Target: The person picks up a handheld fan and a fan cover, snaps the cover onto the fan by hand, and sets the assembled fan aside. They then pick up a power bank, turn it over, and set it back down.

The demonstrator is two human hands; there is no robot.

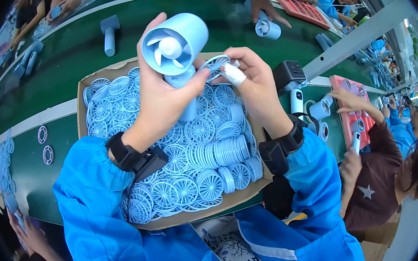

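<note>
Handheld fan point(173, 46), light blue, stands tilted above the near box, its open mouth and white-hubbed blades facing the wearer. The left hand point(163, 102) has its grip closed around the fan's neck, thumb across the front. The right hand point(257, 80), with a white wrap point(234, 74) on one digit, has its grip pinching a spoked ring point(217, 67) by the edge, just beside the fan; whether the left thumb tip touches that ring, I cannot tell.

The step in hand looks like bringing ring and fan together. To do it well, I would steady the neck, turn the mouth squarely toward the ring, hold the ring by its rim rather than its thin spokes, and keep fingertips clear of the blades; pressure spread evenly around the rim should be safer than pushing one side.

Below the hands, a cardboard box point(240, 198) holds many more light-blue rings point(216, 152), some lying flat, some stacked on edge. It sits on a green worktop point(27, 173), where two pale rings lie to the left. To the right, a co-worker's hand point(353, 100) reaches over a red tray point(336, 84). Farther off, another fan point(110, 35) lies on a second green surface, and another person's hand is at a fan point(268, 29) there
</note>
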